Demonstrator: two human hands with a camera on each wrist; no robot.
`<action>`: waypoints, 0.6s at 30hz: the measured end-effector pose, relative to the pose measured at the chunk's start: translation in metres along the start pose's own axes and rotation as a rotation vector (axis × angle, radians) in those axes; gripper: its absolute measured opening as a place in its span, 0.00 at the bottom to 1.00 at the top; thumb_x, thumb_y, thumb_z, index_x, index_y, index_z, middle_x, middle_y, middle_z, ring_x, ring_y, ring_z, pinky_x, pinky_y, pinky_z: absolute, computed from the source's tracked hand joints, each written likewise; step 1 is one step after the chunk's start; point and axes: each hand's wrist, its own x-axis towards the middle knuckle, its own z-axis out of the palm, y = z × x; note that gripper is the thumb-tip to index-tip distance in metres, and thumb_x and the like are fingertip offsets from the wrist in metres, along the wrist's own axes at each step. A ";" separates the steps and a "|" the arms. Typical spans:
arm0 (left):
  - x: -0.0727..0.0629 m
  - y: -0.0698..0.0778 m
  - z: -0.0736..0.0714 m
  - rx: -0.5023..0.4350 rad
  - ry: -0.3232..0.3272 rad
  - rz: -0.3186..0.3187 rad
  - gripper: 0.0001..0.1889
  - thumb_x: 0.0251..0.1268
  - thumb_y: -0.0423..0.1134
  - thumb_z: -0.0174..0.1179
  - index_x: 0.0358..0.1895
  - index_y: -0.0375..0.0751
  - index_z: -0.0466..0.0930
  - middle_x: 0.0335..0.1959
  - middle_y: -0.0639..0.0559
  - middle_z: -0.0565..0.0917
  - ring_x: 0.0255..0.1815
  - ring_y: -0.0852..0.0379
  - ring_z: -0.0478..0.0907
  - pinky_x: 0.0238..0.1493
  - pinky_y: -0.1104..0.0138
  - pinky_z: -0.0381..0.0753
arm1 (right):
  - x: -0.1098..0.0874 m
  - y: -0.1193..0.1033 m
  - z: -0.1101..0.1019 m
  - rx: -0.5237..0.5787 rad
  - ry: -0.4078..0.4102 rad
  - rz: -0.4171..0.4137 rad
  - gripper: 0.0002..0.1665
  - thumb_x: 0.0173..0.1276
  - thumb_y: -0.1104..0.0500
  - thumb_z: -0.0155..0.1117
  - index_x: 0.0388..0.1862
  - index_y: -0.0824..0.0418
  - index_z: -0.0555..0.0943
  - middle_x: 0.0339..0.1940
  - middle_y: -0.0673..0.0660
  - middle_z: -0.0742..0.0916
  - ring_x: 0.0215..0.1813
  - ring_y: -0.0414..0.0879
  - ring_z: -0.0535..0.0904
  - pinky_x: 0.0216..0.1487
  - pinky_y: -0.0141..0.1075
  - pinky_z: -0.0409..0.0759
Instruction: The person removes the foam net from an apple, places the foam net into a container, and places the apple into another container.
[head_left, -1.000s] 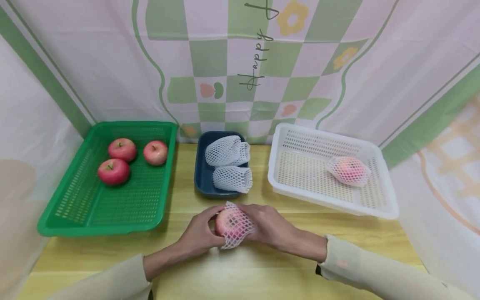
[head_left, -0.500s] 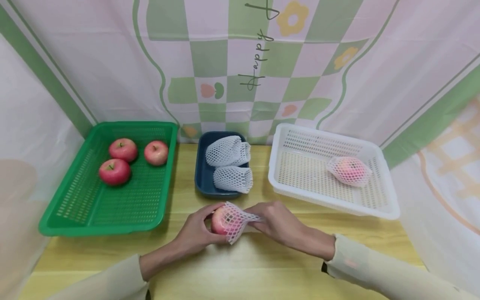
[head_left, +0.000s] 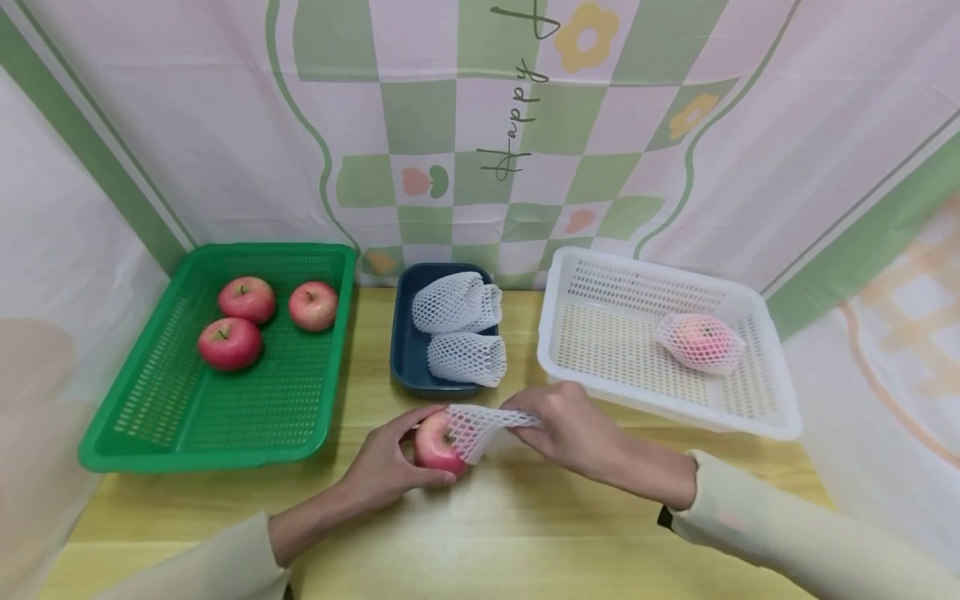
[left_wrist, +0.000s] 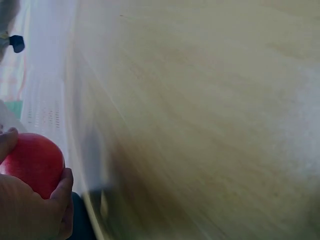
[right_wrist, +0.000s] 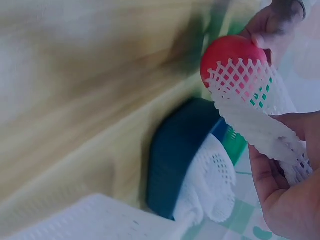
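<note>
My left hand (head_left: 386,462) grips a red apple (head_left: 433,450) from its left side, fingers behind it and thumb in front. A white foam net sleeve (head_left: 474,429) covers only the right part of that apple. Its far end is bunched in my right hand (head_left: 573,433), which pinches it and stretches it to the right. In the right wrist view the sleeve's open edge (right_wrist: 245,75) lies across the apple (right_wrist: 227,50). In the left wrist view the apple (left_wrist: 37,162) shows bare between thumb and fingers.
At the left, a green basket (head_left: 206,454) holds three bare apples (head_left: 231,343). A dark blue tray (head_left: 408,367) at the back middle carries folded foam net sleeves (head_left: 465,358). One netted apple (head_left: 701,342) lies in the white basket (head_left: 667,408) at the right. A printed cloth (head_left: 420,117) hangs behind.
My right hand has moved right, drawing the net sleeve into a stretched, bunched strip and baring more of the apple. The left hand has shifted slightly left with the apple.
</note>
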 end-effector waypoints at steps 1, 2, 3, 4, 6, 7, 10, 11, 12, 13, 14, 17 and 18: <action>0.000 0.000 0.000 -0.007 -0.004 0.000 0.46 0.43 0.39 0.87 0.72 0.46 0.78 0.65 0.46 0.84 0.61 0.52 0.82 0.62 0.64 0.81 | 0.001 0.000 -0.003 -0.009 0.004 -0.009 0.11 0.57 0.70 0.80 0.39 0.61 0.91 0.35 0.53 0.94 0.36 0.44 0.91 0.38 0.31 0.89; -0.001 -0.001 -0.001 -0.016 -0.009 0.002 0.45 0.43 0.39 0.87 0.72 0.46 0.78 0.65 0.46 0.84 0.61 0.52 0.82 0.61 0.64 0.81 | 0.003 0.000 -0.005 -0.018 0.009 -0.013 0.11 0.57 0.70 0.80 0.39 0.61 0.91 0.35 0.53 0.94 0.36 0.44 0.91 0.39 0.32 0.89; -0.002 -0.001 -0.001 -0.021 -0.009 0.005 0.45 0.44 0.39 0.87 0.72 0.45 0.78 0.65 0.46 0.84 0.61 0.52 0.82 0.61 0.64 0.81 | 0.004 0.000 -0.008 -0.025 0.012 -0.018 0.12 0.57 0.70 0.80 0.39 0.61 0.91 0.35 0.53 0.94 0.36 0.44 0.91 0.39 0.32 0.89; -0.002 -0.001 -0.002 -0.025 -0.010 0.009 0.45 0.44 0.38 0.87 0.72 0.44 0.78 0.65 0.45 0.84 0.61 0.52 0.82 0.61 0.65 0.81 | 0.006 -0.001 -0.011 -0.030 0.016 -0.023 0.12 0.57 0.70 0.81 0.39 0.61 0.91 0.36 0.53 0.94 0.36 0.44 0.91 0.39 0.33 0.89; -0.003 -0.001 -0.003 -0.038 -0.013 0.011 0.45 0.44 0.38 0.87 0.72 0.43 0.78 0.65 0.45 0.84 0.61 0.51 0.82 0.61 0.64 0.82 | 0.011 -0.001 -0.018 -0.045 0.023 -0.033 0.12 0.57 0.71 0.80 0.40 0.61 0.91 0.36 0.53 0.94 0.37 0.45 0.91 0.39 0.35 0.90; -0.004 -0.001 -0.003 -0.042 -0.015 0.011 0.45 0.44 0.38 0.87 0.72 0.43 0.77 0.66 0.44 0.84 0.61 0.51 0.82 0.61 0.63 0.82 | 0.013 -0.001 -0.021 -0.050 0.026 -0.041 0.12 0.58 0.71 0.80 0.40 0.61 0.91 0.36 0.53 0.94 0.38 0.45 0.91 0.39 0.35 0.90; -0.005 -0.001 -0.004 -0.043 -0.011 0.006 0.45 0.44 0.37 0.87 0.72 0.42 0.77 0.66 0.44 0.83 0.61 0.50 0.82 0.61 0.62 0.82 | 0.023 -0.002 -0.031 -0.064 0.031 -0.060 0.11 0.59 0.70 0.80 0.40 0.62 0.91 0.37 0.54 0.94 0.38 0.45 0.92 0.39 0.37 0.90; -0.006 0.000 -0.004 -0.043 -0.010 0.001 0.46 0.44 0.37 0.87 0.72 0.41 0.77 0.66 0.44 0.83 0.61 0.49 0.82 0.61 0.62 0.82 | 0.027 -0.002 -0.034 -0.068 0.032 -0.063 0.11 0.59 0.70 0.80 0.41 0.63 0.91 0.37 0.54 0.94 0.38 0.45 0.92 0.39 0.38 0.90; -0.006 0.000 -0.004 -0.039 -0.007 -0.003 0.46 0.44 0.37 0.87 0.72 0.41 0.77 0.67 0.43 0.83 0.61 0.49 0.82 0.60 0.62 0.83 | 0.032 -0.002 -0.037 -0.071 0.032 -0.065 0.11 0.59 0.70 0.80 0.41 0.63 0.91 0.37 0.55 0.94 0.38 0.46 0.92 0.39 0.38 0.90; -0.007 0.000 -0.004 -0.033 -0.004 -0.005 0.46 0.44 0.37 0.87 0.72 0.40 0.77 0.67 0.43 0.82 0.61 0.49 0.82 0.60 0.62 0.83 | 0.036 -0.002 -0.040 -0.074 0.033 -0.065 0.10 0.60 0.70 0.80 0.41 0.64 0.91 0.37 0.55 0.94 0.38 0.46 0.92 0.40 0.39 0.91; -0.007 0.000 -0.004 -0.026 -0.001 -0.006 0.46 0.44 0.37 0.87 0.72 0.40 0.77 0.67 0.43 0.82 0.61 0.49 0.82 0.59 0.62 0.83 | 0.041 -0.002 -0.044 -0.079 0.032 -0.061 0.10 0.60 0.69 0.80 0.41 0.64 0.91 0.37 0.55 0.94 0.38 0.47 0.92 0.39 0.39 0.91; -0.008 0.001 -0.005 -0.016 -0.001 -0.008 0.46 0.44 0.38 0.87 0.72 0.40 0.77 0.68 0.43 0.82 0.62 0.48 0.82 0.59 0.61 0.83 | 0.057 -0.001 -0.054 -0.092 0.028 -0.052 0.10 0.60 0.70 0.80 0.41 0.65 0.91 0.36 0.56 0.94 0.37 0.47 0.92 0.39 0.40 0.91; -0.008 0.001 -0.005 -0.013 -0.003 -0.008 0.46 0.44 0.38 0.87 0.72 0.40 0.77 0.68 0.43 0.82 0.62 0.48 0.82 0.60 0.60 0.83 | 0.062 0.000 -0.057 -0.099 0.026 -0.050 0.09 0.60 0.69 0.80 0.40 0.65 0.90 0.36 0.56 0.93 0.37 0.48 0.91 0.39 0.40 0.90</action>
